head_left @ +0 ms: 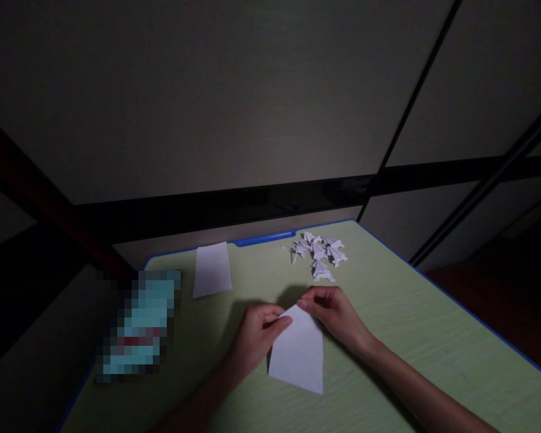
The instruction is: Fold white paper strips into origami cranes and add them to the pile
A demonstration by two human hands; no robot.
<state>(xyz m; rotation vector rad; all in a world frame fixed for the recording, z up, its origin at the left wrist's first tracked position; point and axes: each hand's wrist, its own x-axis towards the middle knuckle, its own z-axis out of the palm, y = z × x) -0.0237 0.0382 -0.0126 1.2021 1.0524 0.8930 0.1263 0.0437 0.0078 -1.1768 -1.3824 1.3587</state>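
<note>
A white sheet of paper (pixel 297 355) is held between my two hands above the green table, its lower edge towards me. My left hand (pixel 259 334) pinches its upper left edge with thumb and fingers. At the top corner, my right hand (pixel 331 310) grips the paper between thumb and forefinger. The far edge is partly covered by my fingers, so any fold there is hard to make out. Beyond my right hand lie several small folded white paper figures (pixel 318 249) in a loose cluster.
Another white sheet (pixel 213 270) lies flat at the table's back left. A pixelated teal object (pixel 144 325) is at the left edge. The green table (pixel 410 325) has a blue rim and a blue strip (pixel 265 239) at the back, close to a pale panelled wall (pixel 234 108).
</note>
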